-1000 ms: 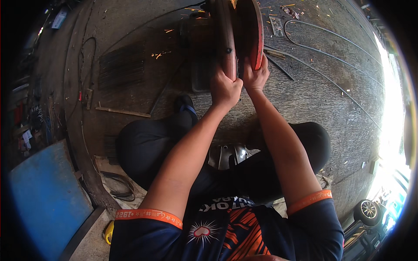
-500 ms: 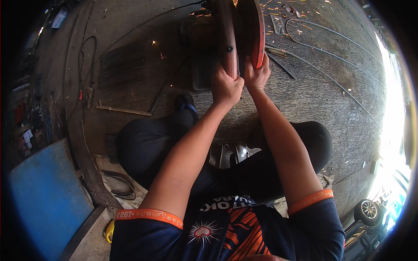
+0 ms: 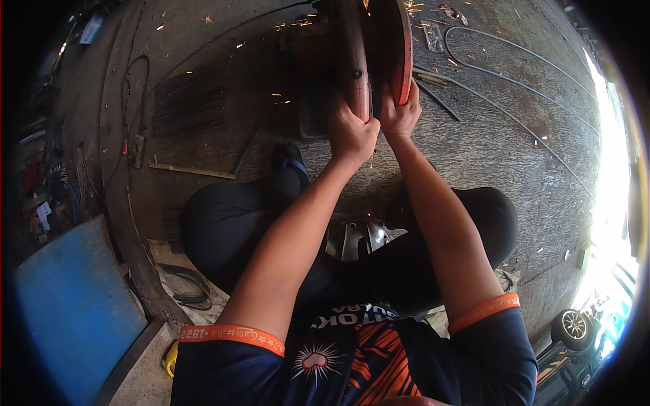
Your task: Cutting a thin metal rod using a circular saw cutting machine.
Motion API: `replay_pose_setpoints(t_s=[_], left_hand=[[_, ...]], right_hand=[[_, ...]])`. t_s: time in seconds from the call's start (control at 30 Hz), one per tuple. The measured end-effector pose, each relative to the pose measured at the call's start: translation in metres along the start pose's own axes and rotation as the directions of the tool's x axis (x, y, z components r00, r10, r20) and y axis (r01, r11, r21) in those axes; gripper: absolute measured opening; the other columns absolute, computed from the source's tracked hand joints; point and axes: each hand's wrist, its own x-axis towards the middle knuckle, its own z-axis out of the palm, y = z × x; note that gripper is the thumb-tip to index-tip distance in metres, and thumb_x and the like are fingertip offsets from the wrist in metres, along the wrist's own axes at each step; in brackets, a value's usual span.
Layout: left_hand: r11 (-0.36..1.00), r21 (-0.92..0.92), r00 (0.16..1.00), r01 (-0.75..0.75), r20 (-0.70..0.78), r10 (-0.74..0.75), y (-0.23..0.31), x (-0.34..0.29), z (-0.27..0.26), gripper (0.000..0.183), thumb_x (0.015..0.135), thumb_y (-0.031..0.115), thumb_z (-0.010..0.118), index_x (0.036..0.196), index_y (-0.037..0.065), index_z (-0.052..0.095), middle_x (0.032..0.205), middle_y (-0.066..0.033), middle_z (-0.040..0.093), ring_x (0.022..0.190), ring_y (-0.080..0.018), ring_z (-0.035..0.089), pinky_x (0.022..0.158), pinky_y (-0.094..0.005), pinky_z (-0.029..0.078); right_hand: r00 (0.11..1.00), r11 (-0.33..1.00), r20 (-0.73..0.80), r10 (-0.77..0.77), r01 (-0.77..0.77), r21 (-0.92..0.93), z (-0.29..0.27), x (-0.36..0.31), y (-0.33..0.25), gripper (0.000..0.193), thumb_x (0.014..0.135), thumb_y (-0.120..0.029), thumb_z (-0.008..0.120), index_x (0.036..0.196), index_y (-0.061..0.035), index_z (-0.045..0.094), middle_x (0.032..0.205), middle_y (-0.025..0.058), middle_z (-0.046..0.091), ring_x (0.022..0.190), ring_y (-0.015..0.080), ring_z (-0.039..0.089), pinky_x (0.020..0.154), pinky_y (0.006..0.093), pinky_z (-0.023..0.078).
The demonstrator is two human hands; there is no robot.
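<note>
My left hand [image 3: 354, 139] is closed round the lower end of a long reddish-brown curved bar [image 3: 355, 51] with a dark bolt in its side. Close beside it, my right hand [image 3: 401, 116] grips the lower end of a curved, red-edged piece [image 3: 405, 64]. Its fingers are partly hidden behind that piece. Both parts rise side by side to the top edge, with a dark gap between them. An orange glow shows in the gap, and sparks [image 3: 294, 27] fly out at both sides. Behind the bar sits a dark machine body [image 3: 305, 57], its details lost in shadow.
Shiny curved metal pieces [image 3: 355, 240] lie between my bent legs. A bundle of dark rods [image 3: 189, 101] and a wooden strip [image 3: 193, 171] lie to the left. A long bent rod [image 3: 508, 76] stretches across the right. A blue panel [image 3: 78, 304] stands at lower left, a toy-like wheel [image 3: 574, 328] at lower right.
Sparks have scattered into new places, with more at the left of the machine. Both hands and the parts they grip stay almost where they were.
</note>
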Motion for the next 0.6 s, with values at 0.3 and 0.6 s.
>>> replay_pose_setpoints(t_s=[0.3, 0.6], left_hand=[[0.999, -0.006, 0.998, 0.042, 0.049, -0.042, 0.0011, 0.0005, -0.0006, 0.049, 0.065, 0.003, 0.062, 0.11, -0.006, 0.046, 0.093, -0.0301, 0.06, 0.091, -0.046, 0.059, 0.08, -0.0479, 0.049], [0.999, -0.019, 0.998, 0.047, 0.053, -0.046, 0.0021, -0.0005, -0.0015, 0.051, 0.065, 0.002, 0.061, 0.112, -0.006, 0.046, 0.095, -0.0292, 0.06, 0.092, -0.0453, 0.059, 0.081, -0.0467, 0.048]], right_hand=[[1.0, 1.0, -0.005, -0.002, 0.002, -0.031, 0.0004, 0.0001, 0.0014, 0.053, 0.078, -0.029, 0.066, 0.124, -0.007, 0.049, 0.104, 0.0197, 0.063, 0.093, 0.0401, 0.062, 0.078, 0.0446, 0.049], [0.999, 0.998, -0.02, -0.044, 0.043, -0.036, 0.0006, -0.0007, 0.0016, 0.053, 0.078, -0.028, 0.066, 0.123, -0.0069, 0.05, 0.105, 0.019, 0.063, 0.093, 0.0395, 0.062, 0.078, 0.0441, 0.05]])
